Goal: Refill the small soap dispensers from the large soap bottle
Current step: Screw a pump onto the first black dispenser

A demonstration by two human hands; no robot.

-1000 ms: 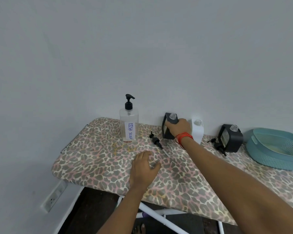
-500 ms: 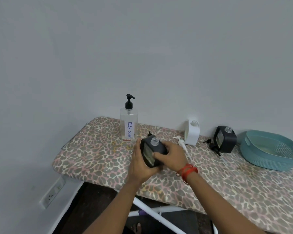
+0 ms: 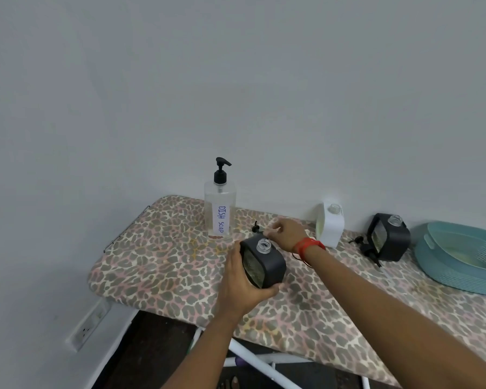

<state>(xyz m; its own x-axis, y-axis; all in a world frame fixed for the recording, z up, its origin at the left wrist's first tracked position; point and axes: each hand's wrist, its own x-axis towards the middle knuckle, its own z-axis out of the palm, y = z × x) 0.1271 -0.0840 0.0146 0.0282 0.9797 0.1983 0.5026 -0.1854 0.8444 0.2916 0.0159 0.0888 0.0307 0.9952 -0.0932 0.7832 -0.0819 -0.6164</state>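
The large clear soap bottle (image 3: 219, 211), labelled DISH SOAP and fitted with a black pump, stands at the back of the leopard-print board (image 3: 163, 265). My left hand (image 3: 243, 287) grips a small black dispenser (image 3: 267, 262) from its left side. The dispenser is tilted, its neck open and without a pump. My right hand (image 3: 286, 234) reaches just behind it, fingertips at a loose black pump (image 3: 255, 228) lying on the board; whether they grip it is unclear. A white dispenser (image 3: 331, 227) and a second black dispenser (image 3: 389, 238), both with open necks, stand against the wall.
Another loose black pump (image 3: 362, 244) lies beside the second black dispenser. A teal plastic basket (image 3: 460, 276) sits at the far right. The board's front edge runs close to me, with white legs (image 3: 253, 360) below. A wall outlet (image 3: 87, 329) is low on the left.
The black dispenser was taken from the wall to the board's middle and passed into my left hand. My right hand let go of it and moved back to the loose pump.
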